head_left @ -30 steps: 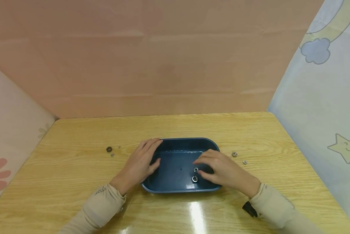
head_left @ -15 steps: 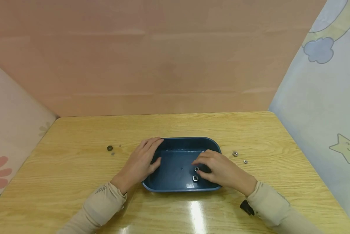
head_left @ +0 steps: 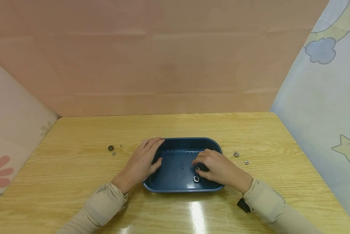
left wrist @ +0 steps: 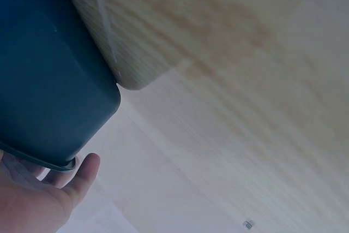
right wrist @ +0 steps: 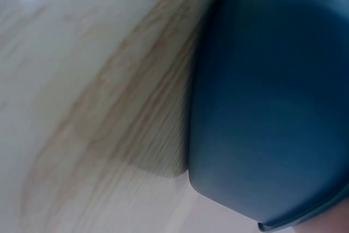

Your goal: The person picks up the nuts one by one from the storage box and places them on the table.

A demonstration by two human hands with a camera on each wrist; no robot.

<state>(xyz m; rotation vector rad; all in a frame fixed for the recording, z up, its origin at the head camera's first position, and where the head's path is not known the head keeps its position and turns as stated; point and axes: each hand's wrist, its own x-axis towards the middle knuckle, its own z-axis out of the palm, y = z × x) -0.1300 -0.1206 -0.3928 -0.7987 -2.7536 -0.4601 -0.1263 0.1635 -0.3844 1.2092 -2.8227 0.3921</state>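
A dark blue plastic tray (head_left: 175, 177) stands on the table with two metal nuts inside. The larger nut (head_left: 196, 179) lies near its front right; just behind it, a smaller nut (head_left: 197, 169) is partly covered by my right thumb. My right hand (head_left: 214, 167) reaches over the right rim, fingers loosely bent and a gap showing between forefinger and thumb around the smaller nut. My left hand (head_left: 140, 162) rests on the left rim, fingers extended along it and thumb inside. In the left wrist view, fingers (left wrist: 84, 178) show past the tray's rim. Right fingers are hidden in the right wrist view.
On the table (head_left: 75, 175), left of the tray, lie a dark nut (head_left: 111, 148) and two tiny light pieces (head_left: 114, 153). To its right are two metal nuts, one larger (head_left: 236, 154) and one smaller (head_left: 246, 162). A black object (head_left: 243, 205) shows beside the right sleeve.
My right hand has shifted slightly left, so its thumb now overlaps the smaller nut. Both nuts stay put in the tray, and the left hand keeps its place on the rim.
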